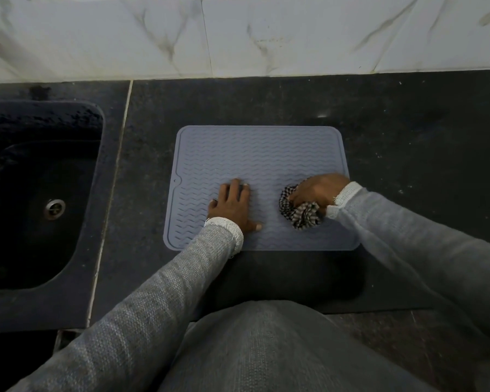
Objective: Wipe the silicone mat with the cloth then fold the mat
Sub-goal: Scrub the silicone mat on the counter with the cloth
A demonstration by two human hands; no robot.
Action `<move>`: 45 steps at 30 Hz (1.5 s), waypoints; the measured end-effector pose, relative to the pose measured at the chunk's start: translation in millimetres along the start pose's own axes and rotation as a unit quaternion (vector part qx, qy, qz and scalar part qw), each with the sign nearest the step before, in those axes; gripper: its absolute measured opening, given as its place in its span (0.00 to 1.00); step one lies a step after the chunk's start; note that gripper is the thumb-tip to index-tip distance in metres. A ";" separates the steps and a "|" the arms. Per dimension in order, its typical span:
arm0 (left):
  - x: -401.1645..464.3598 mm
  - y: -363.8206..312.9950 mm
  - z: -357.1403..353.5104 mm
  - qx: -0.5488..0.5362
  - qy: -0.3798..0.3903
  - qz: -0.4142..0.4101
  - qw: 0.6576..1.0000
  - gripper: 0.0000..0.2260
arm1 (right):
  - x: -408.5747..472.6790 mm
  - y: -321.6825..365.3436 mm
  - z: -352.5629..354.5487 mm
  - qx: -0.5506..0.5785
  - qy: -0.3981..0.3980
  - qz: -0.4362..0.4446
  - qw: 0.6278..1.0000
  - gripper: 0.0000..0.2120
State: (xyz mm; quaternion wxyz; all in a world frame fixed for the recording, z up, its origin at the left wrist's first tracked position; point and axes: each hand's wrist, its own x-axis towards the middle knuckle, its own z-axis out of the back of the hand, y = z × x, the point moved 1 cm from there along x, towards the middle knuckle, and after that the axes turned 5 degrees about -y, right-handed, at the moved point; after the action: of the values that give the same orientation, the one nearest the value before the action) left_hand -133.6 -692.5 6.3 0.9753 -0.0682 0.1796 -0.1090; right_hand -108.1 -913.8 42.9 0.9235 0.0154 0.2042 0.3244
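My left hand (232, 206) lies flat on the silicone mat (262, 162), fingers straight and spread a little, thumb out to the side, pressing down on the mat's near-left part. My right hand (318, 190) is curled around the cloth (297, 213), a black-and-white checked rag bunched into a wad, and holds it down on the mat close to the right edge. The wad sticks out below and to the left of my fingers. The two hands are near each other but apart, with bare ribbed mat between them.

The mat is grey-blue, with wavy ridges and a raised rim, and it lies open and flat on the dark counter (393, 142), not folded anywhere. Both my arms wear grey knit sleeves (159, 287) with pale cuffs.

To the left of the mat, past a pale seam in the stone, a dark sink (77, 171) is set into the counter, its metal drain (54, 209) showing at the bottom. Behind the counter runs a white marble-patterned wall (238, 35).
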 end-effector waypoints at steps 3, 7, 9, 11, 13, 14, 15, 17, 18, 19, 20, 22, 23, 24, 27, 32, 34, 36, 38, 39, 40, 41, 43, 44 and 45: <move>-1.1 -1.1 1.7 0.000 0.001 0.001 1.000 0.45 | 8.0 11.8 6.1 0.017 -0.051 -0.026 0.998 0.14; -3.0 -1.8 0.3 0.014 -0.034 -0.006 0.999 0.40 | 33.0 40.8 -6.2 0.019 -0.026 0.037 0.999 0.18; -3.1 -1.4 0.5 0.018 -0.034 -0.010 0.999 0.41 | 36.8 42.3 -13.3 -0.013 -0.005 0.060 0.998 0.20; -1.4 -0.6 0.5 0.009 -0.009 -0.009 1.000 0.44 | 27.7 31.0 -11.8 -0.024 0.019 0.061 0.998 0.20; 0.4 0.4 0.5 0.004 0.003 -0.009 1.000 0.45 | 14.9 19.7 -4.6 -0.014 0.029 0.035 0.999 0.19; 0.8 0.9 0.3 0.003 0.003 -0.008 1.000 0.45 | 9.4 14.8 -0.8 -0.009 0.031 0.015 0.999 0.18; 0.6 1.2 0.2 0.003 0.003 -0.007 1.000 0.45 | 5.5 11.6 4.3 -0.005 0.029 -0.004 1.000 0.17; -0.3 0.9 0.1 0.003 0.003 -0.006 1.000 0.45 | 3.1 10.7 10.8 -0.017 -0.003 -0.009 1.000 0.16; -1.1 0.5 0.4 0.004 0.002 -0.006 1.000 0.45 | 4.6 13.2 11.8 -0.013 -0.027 -0.007 1.000 0.15; -1.5 -0.2 1.0 0.007 0.000 -0.005 1.000 0.45 | 9.0 18.3 12.0 0.000 -0.046 -0.006 0.999 0.15; -2.2 -0.7 1.5 0.010 -0.004 -0.006 1.000 0.45 | 15.3 25.1 11.6 0.012 -0.054 -0.004 0.998 0.15; -2.9 -1.1 1.5 0.015 -0.019 -0.008 1.000 0.42 | 32.0 39.9 5.0 0.004 -0.042 0.026 0.999 0.17; -3.4 -1.2 1.4 0.018 -0.027 -0.007 0.999 0.40 | 40.2 45.3 -0.3 -0.013 -0.033 0.052 0.998 0.17; -4.0 -1.2 1.7 0.020 -0.033 -0.008 0.999 0.39 | 45.5 47.2 -4.8 -0.033 -0.021 0.070 0.997 0.18; -3.5 -0.6 2.0 0.015 -0.019 -0.011 1.000 0.43 | 36.2 32.4 -11.8 -0.056 0.007 0.068 0.996 0.20; -0.9 1.6 0.5 0.005 -0.006 -0.008 1.000 0.46 | 10.1 8.8 0.7 -0.013 0.018 0.029 0.999 0.17; -0.6 1.4 -0.7 0.007 -0.004 -0.007 1.000 0.46 | 13.4 12.5 5.8 0.007 -0.015 0.007 1.000 0.15; -1.0 0.9 -1.5 0.010 -0.009 -0.005 1.000 0.44 | 22.9 25.2 7.9 0.037 -0.040 -0.010 0.998 0.19; -1.3 1.0 -3.4 0.009 -0.037 -0.005 0.999 0.38 | 37.6 41.6 1.3 0.027 -0.037 0.029 0.999 0.20; -1.4 1.2 -3.9 0.010 -0.050 -0.006 0.999 0.34 | 45.6 46.8 -4.2 0.015 -0.037 0.059 0.997 0.19; -1.2 1.3 -3.8 0.010 -0.055 -0.007 0.998 0.33 | 50.1 48.6 -8.7 0.004 -0.024 0.073 0.997 0.18; -1.1 1.6 -3.7 0.010 -0.051 -0.009 0.999 0.34 | 49.9 46.4 -10.7 -0.007 -0.011 0.071 0.997 0.19; 0.0 2.4 -2.6 0.002 -0.023 -0.010 1.000 0.41 | 38.8 33.7 -9.4 0.008 -0.010 0.051 0.999 0.19; 0.3 2.8 -2.0 -0.004 -0.008 -0.010 1.000 0.44 | 30.6 27.4 -8.6 0.020 -0.019 0.047 0.999 0.19; 0.8 2.8 -1.9 -0.008 0.000 -0.010 1.000 0.45 | 22.3 21.7 -8.0 0.016 -0.019 0.046 0.999 0.19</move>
State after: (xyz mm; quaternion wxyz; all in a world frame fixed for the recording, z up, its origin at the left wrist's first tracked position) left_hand -133.0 -690.2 3.8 0.9736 -0.0782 0.1796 -0.1169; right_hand -108.3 -884.1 30.9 0.9110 0.0461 0.1905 0.3628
